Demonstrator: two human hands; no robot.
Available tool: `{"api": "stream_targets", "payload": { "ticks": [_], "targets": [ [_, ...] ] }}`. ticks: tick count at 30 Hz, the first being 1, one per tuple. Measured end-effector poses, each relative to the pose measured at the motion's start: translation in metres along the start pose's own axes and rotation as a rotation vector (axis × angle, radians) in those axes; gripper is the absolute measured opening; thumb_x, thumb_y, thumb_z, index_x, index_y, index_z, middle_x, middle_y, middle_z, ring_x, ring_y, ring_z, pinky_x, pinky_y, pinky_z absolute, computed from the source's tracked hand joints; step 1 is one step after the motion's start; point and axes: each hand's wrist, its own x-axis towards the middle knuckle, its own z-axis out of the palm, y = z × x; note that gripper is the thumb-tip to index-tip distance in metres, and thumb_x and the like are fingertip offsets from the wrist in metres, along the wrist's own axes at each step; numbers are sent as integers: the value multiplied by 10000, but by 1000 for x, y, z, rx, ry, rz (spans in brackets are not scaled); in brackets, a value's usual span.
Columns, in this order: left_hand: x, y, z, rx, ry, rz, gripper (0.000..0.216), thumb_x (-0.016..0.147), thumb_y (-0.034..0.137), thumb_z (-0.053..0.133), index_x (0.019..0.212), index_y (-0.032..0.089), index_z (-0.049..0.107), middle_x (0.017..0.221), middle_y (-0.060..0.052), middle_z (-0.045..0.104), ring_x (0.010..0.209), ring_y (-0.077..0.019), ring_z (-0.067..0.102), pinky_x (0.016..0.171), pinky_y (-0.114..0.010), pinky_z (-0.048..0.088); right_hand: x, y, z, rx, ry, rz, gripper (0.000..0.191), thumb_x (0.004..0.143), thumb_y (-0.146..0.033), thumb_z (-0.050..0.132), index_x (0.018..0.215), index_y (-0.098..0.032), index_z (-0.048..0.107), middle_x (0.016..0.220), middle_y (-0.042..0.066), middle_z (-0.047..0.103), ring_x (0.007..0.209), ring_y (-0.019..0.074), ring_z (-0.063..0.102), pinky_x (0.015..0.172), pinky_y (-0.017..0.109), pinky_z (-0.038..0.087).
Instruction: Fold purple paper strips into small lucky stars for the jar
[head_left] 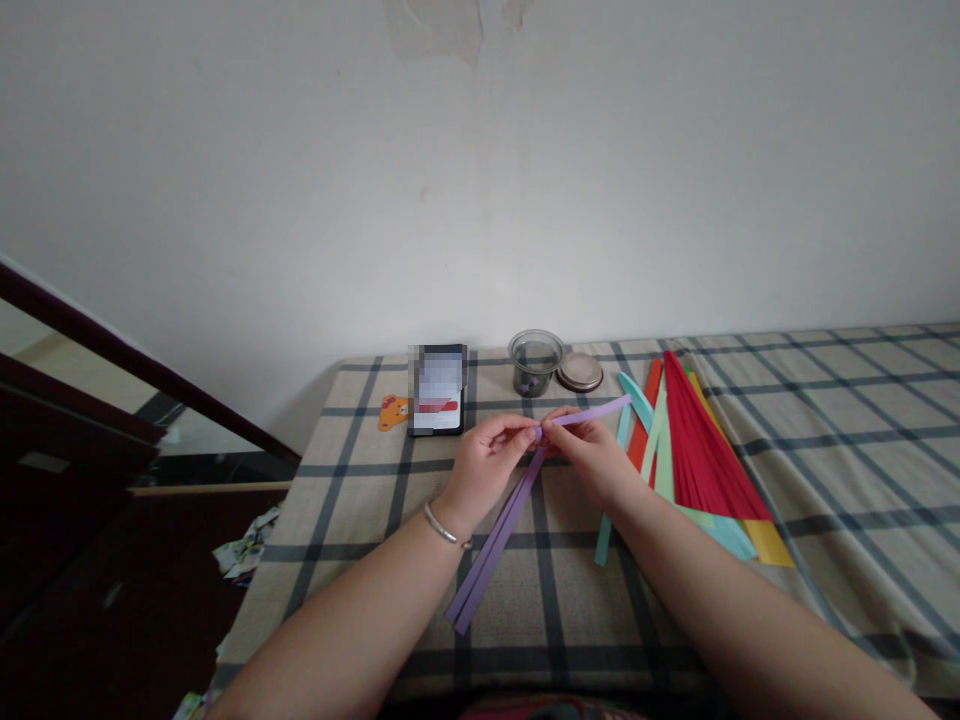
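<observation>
Between both hands is a light purple paper strip (585, 411), pinched near its fold or knot. My left hand (491, 455), with a silver bangle on the wrist, closes its thumb and fingertips on the strip. Just beside it, my right hand (583, 450) pinches the same strip, and one end sticks out to the upper right. Two purple strip lengths (499, 550) hang down from the hands toward the front left; whether they join the pinched part is hidden by the fingers.
Behind the hands stand a clear plastic cup (535, 362) with small purple bits inside, a round lid (580, 372), and a phone (439, 392) beside an orange bear cutout (392, 412). Fanned red strips (709, 450), with other colours, lie right on the checked tablecloth (360, 540). A wall rises behind.
</observation>
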Motion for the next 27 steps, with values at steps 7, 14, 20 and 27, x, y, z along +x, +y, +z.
{"api": "stream_targets", "payload": {
  "ticks": [7,14,20,27],
  "targets": [
    [-1,-3,0,14,-2,31,201,788,333,618,877,158,661,868,-55,706,774,-153,668,751,-294,562,-2,-4,3,136,-17,67,310,597,-448,758,651,-189,598,606,-25,584,602,122,537,614,265,408],
    [1,-1,-2,14,-14,26,203,792,315,615,892,159,696,916,-68,723,793,-165,675,757,-311,570,-1,-2,-2,204,-83,139,298,585,-415,782,683,-189,615,650,-20,632,609,114,561,597,253,416],
    [1,0,-3,137,-36,124,191,833,287,566,941,203,699,975,-53,707,866,-164,658,801,-302,553,-1,0,-3,231,-93,143,250,602,-368,787,690,-193,632,651,-18,646,622,110,577,594,238,419],
    [0,1,-1,68,-32,87,181,844,290,543,880,169,673,874,-48,698,720,-132,652,705,-270,566,-2,-3,-1,268,-75,130,249,605,-365,783,664,-199,606,645,-23,628,627,124,580,610,263,428]
  ]
}}
